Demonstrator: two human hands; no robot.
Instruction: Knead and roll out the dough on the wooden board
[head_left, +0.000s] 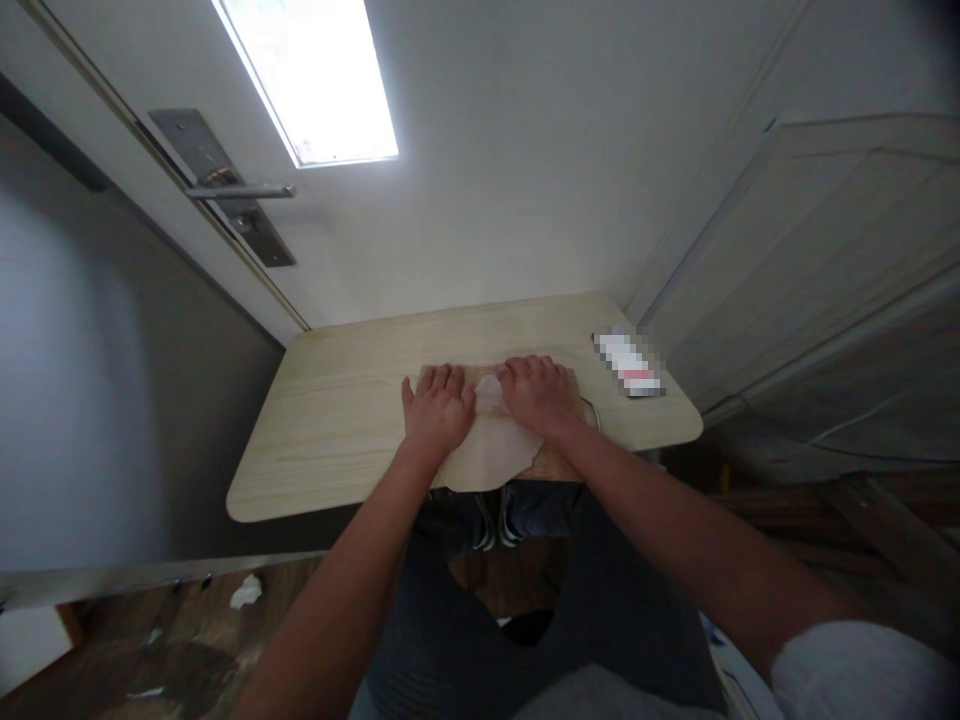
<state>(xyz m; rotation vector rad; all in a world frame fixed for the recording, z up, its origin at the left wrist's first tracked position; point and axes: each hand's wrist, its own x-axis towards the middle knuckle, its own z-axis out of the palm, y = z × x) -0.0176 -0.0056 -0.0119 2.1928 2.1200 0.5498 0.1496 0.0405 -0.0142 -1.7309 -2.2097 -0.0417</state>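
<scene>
A thin, pale sheet that looks like rolled dough [491, 450] lies on a brown wooden board [559, 464] near the table's front edge. Its rounded near end reaches to that edge. My left hand [441, 405] rests palm down on the sheet's left side, fingers stretched forward and the outermost one spread away. On the right, my right hand [536, 392] also lies palm down, its fingers pointing to the far edge of the board. Between the hands a small whitish raised part of the sheet shows. What lies under my palms is hidden.
The board sits on a light wood table [330, 410] against a white door with a metal handle [247, 191]. A pixelated phone-like object [628, 362] lies at the table's right. A curved metal loop [593, 412] sticks out by the board. Crumpled paper [246, 592] is on the floor.
</scene>
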